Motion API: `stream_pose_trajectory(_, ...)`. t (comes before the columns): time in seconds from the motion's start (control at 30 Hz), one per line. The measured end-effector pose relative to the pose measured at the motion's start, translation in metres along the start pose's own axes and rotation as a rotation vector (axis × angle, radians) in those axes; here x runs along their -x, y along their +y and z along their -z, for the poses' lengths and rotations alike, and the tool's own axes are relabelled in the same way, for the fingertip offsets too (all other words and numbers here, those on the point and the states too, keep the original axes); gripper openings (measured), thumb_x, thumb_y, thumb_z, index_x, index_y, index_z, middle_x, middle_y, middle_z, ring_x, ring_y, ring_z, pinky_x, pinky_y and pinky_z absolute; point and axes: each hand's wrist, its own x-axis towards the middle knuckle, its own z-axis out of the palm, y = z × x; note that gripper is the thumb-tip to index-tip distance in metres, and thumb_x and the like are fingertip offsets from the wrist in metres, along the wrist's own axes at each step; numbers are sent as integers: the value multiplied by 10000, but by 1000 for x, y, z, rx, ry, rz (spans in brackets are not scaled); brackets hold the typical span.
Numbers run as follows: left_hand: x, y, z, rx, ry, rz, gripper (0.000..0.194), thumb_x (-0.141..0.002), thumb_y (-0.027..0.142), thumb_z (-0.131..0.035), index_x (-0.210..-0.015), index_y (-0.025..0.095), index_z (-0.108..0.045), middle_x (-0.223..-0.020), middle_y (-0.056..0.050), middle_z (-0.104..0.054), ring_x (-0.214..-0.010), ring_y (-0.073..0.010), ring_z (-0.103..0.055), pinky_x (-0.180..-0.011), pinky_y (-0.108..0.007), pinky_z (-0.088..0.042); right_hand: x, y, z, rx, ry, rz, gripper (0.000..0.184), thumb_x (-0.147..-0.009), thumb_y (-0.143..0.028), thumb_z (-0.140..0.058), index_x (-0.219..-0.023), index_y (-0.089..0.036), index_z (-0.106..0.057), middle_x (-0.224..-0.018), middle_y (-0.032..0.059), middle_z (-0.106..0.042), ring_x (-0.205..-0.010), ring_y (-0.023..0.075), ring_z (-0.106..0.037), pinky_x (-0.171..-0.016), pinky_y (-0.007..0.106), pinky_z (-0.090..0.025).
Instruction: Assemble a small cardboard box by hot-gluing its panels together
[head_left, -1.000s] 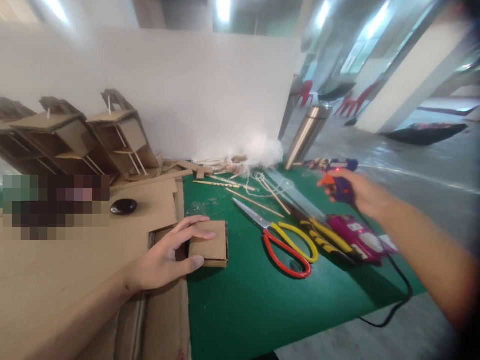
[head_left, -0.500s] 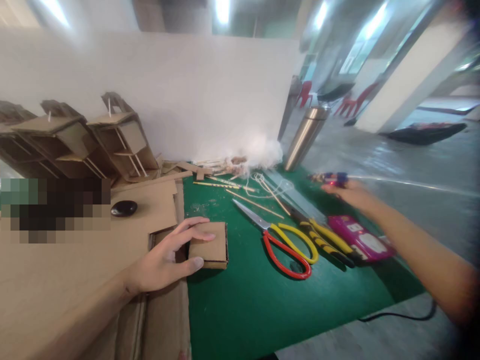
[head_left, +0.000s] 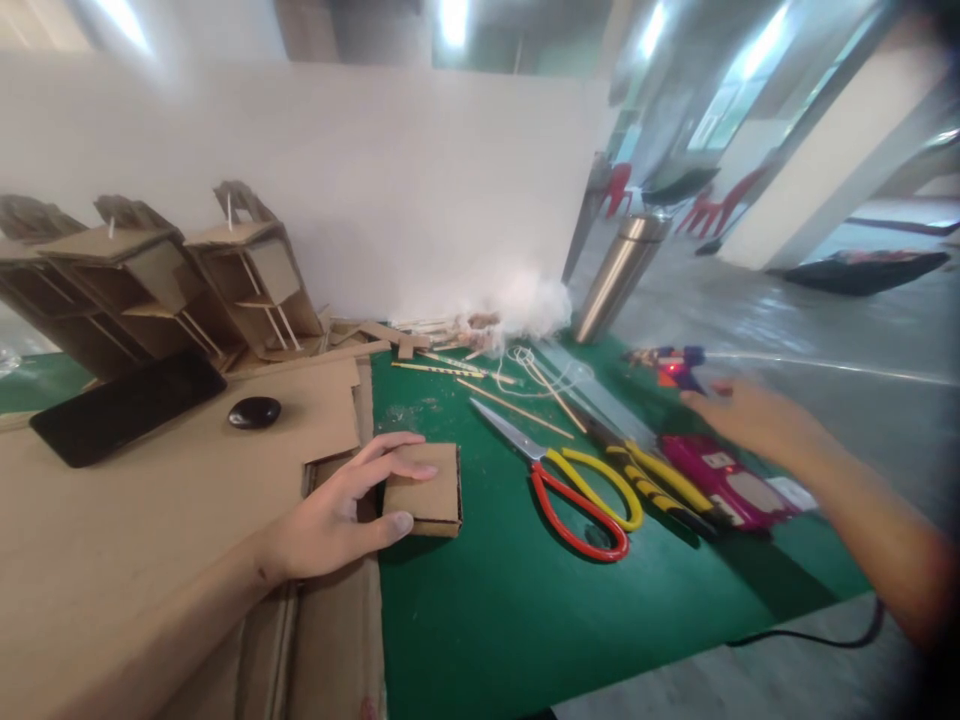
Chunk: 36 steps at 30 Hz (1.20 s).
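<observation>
My left hand [head_left: 330, 515] rests on a small square cardboard box [head_left: 427, 490] at the edge of the green tabletop. Its fingers lie across the top and the thumb presses near the front corner. At the right, a glue gun [head_left: 673, 362] with a long clear stick trailing behind it is at the table's far side. My right hand [head_left: 757, 420] is just behind and below the glue gun, fingers reaching forward, with a gap between hand and tool; it is somewhat blurred. Red-and-yellow-handled scissors [head_left: 577, 500] lie between the two hands, beside yellow-and-black pliers [head_left: 660, 490].
A magenta device [head_left: 724, 480] with a red light sits under my right forearm. Behind are a steel flask [head_left: 622, 280], white fluff [head_left: 529, 305], thin sticks and string. Leftward, a phone [head_left: 127, 405], a black mouse [head_left: 255, 412] and cardboard structures [head_left: 251, 290] stand on or by cardboard sheets.
My right hand has come away from the glue gun, drawing back to the right and slightly down. The left hand keeps its place on the cardboard box. The view has shifted slightly.
</observation>
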Motion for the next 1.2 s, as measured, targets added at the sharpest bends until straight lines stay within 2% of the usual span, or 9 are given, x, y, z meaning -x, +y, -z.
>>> stream_pose_trajectory(0.13,0,-1,-1,14,-1,-6,333,-965,319,-579,-1296,349,-564,-1534,-52,-356,-1457,-311,-349,-1160,-483,-376,65,-51,24,-146,-115,145,349,-953,-409,-524,-1152,-161,-666,-1062,184,-721,-845,280,-687,-736,388,-477)
stream_pose_trajectory(0.27,0,-1,-1,-12,17,-15,327,-972,328,-577,-1297,353,-565,-1536,-48,-356,-1464,-307,-337,-1179,-489,-345,120,-122,24,-487,-568,468,508,-957,-528,-478,-1368,-238,-546,-1082,115,-710,-668,195,-672,-610,329,-516)
stream_pose_trajectory(0.37,-1,0,-1,-22,8,-27,339,-968,317,-579,-1303,358,-561,-1525,-46,-370,-1458,-302,-349,-1192,-494,-323,131,-159,10,-453,-656,613,645,-922,-426,-589,-1509,-221,-421,-1331,155,-623,-849,229,-696,-675,328,-527)
stream_pose_trajectory(0.43,-1,1,0,-12,2,-25,342,-967,310,-574,-1306,357,-560,-1525,-48,-368,-1454,-302,-356,-1175,-484,-355,127,-173,0,-444,-625,653,557,-895,-342,-634,-1417,-168,-546,-1334,174,-625,-1016,288,-671,-742,338,-515)
stream_pose_trajectory(0.53,-1,3,0,-14,7,-14,338,-962,303,-573,-1298,341,-569,-1521,-58,-374,-1440,-308,-375,-1166,-490,-368,118,-183,-9,-544,-689,651,203,-884,-274,-641,-1008,-167,-761,-996,135,-751,-875,267,-686,-673,316,-473)
stream_pose_trajectory(0.63,-2,5,0,-26,15,-11,327,-955,308,-585,-1281,327,-584,-1510,-62,-396,-1431,-310,-387,-1184,-503,-336,111,-183,-14,-646,-742,629,190,-897,-270,-622,-795,-181,-755,-793,81,-741,-696,196,-643,-586,285,-419)
stream_pose_trajectory(0.83,-1,1,-1,-40,13,-1,343,-966,339,-588,-1309,352,-566,-1542,-46,-374,-1479,-312,-319,-1200,-505,-314,97,-170,-23,-859,-756,522,227,-907,-350,-573,-842,-185,-713,-710,28,-638,-591,133,-547,-480,234,-387)
stream_pose_trajectory(1.07,-2,-1,-2,-36,26,-30,333,-974,332,-582,-1306,306,-577,-1534,-80,-379,-1458,-324,-359,-1187,-504,-342,92,-162,-22,-1660,-999,333,269,-874,-392,-625,-721,-174,-587,-1177,97,-664,-700,138,-661,-363,181,-425)
stream_pose_trajectory(1.2,-2,-1,-1,-37,26,-26,340,-973,339,-585,-1312,315,-574,-1537,-78,-383,-1469,-327,-343,-1188,-507,-343,95,-164,-19,-1769,-1188,354,303,-855,-427,-629,-695,-202,-504,-798,27,-707,-503,135,-638,-341,206,-424)
